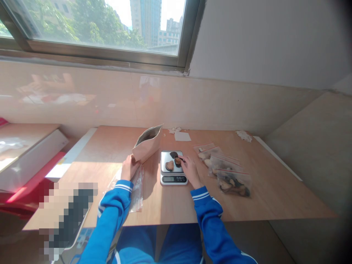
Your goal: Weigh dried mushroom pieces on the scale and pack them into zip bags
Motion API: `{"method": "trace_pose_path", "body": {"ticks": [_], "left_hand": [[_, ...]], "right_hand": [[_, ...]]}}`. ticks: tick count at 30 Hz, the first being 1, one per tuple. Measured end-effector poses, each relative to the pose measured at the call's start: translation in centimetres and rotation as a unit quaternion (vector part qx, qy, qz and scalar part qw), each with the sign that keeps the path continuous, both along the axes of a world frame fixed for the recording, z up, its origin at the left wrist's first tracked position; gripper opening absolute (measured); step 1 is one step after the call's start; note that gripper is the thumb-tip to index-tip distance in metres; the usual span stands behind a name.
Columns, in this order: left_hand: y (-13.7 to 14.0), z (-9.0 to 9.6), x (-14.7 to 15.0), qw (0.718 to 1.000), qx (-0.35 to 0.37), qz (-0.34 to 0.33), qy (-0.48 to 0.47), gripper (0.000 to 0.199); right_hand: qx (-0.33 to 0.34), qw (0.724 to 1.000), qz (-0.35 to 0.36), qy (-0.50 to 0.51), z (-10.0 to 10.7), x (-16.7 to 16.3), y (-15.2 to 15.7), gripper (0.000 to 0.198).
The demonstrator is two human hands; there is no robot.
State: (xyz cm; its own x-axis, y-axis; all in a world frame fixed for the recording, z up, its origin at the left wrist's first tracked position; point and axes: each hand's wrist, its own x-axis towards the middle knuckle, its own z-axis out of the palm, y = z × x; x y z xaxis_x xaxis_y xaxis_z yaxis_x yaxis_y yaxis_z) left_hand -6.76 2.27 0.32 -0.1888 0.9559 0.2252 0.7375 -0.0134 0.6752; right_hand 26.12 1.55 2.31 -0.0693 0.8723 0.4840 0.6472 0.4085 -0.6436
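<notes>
A small kitchen scale (174, 179) with a silver plate and a dark display panel stands on the table. Several brown and blackish dried pieces, which look like dried mushroom (169, 166), lie on its plate. My right hand (189, 169) reaches over the plate's right side, its fingers closed on one dark piece (178, 161). Left of the scale, an opened brown paper bag (148, 146) leans to one side, its inside in shadow. My left hand (129, 167) grips the bag's lower left corner, fingertips partly hidden. Beneath that wrist lie clear plastic bags (137, 194).
Several zip bags (233, 182) with dried pieces overlap to the right of the scale. Behind it are a white paper sheet (182, 136) and crumpled tissue (175, 129); more tissue (244, 136) lies back right. A window (110, 25) is above the table.
</notes>
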Motion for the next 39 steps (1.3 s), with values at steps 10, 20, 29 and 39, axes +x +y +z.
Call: {"method": "trace_pose_path", "body": {"ticks": [10, 20, 29, 39], "left_hand": [[0.0, -0.1, 0.0, 1.000, 0.001, 0.002, 0.027, 0.032], [0.2, -0.3, -0.1, 0.999, -0.001, 0.009, 0.037, 0.030], [0.4, -0.9, -0.3, 0.999, 0.016, 0.007, 0.040, 0.029], [0.5, -1.2, -0.4, 0.999, 0.016, 0.007, 0.028, 0.033]], "right_hand": [[-0.051, 0.972, -0.155, 0.172, -0.7, 0.2, 1.2, 0.028], [-0.056, 0.978, -0.200, 0.009, -1.2, -0.8, 1.0, 0.027], [-0.055, 0.983, 0.014, -0.172, 2.9, -3.3, -2.3, 0.032], [-0.056, 0.978, 0.066, -0.190, 2.9, -3.7, -1.6, 0.026]]}}
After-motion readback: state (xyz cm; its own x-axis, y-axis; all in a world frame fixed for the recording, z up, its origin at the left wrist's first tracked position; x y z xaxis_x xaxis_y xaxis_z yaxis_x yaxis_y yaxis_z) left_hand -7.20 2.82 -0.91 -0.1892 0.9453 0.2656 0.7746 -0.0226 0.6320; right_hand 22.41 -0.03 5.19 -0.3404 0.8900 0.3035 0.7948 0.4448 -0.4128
